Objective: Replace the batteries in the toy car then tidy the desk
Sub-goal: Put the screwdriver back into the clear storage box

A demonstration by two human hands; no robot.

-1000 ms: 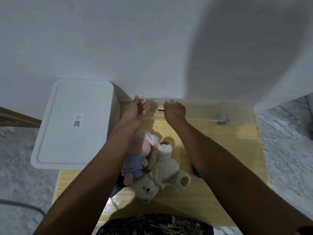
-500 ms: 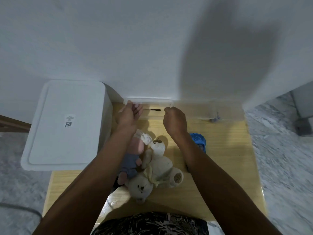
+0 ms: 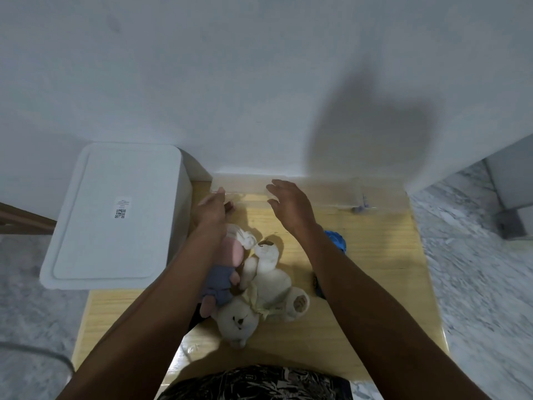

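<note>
At the bench's (image 3: pixel 375 255) far edge, frame centre, both hands' grips were spread, holding nothing, over a clear box (image 3: pixel 317 194) — left hand (image 3: pixel 212 210), right hand (image 3: pixel 291 206) — while plush toys (image 3: pixel 259 284) lay untidied, and the toy car (image 3: pixel 336 241) looked barely visible.

Both hands, left (image 3: pixel 212 210) and right (image 3: pixel 291 204), reach toward the clear box (image 3: pixel 317 192) on the desk (image 3: pixel 375 272)

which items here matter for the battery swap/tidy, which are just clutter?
Job:
blue toy car
clear box at the wall
left hand
right hand, open

Lying about:
cream teddy bear
pink and blue soft toy
white bin beside the desk
</note>
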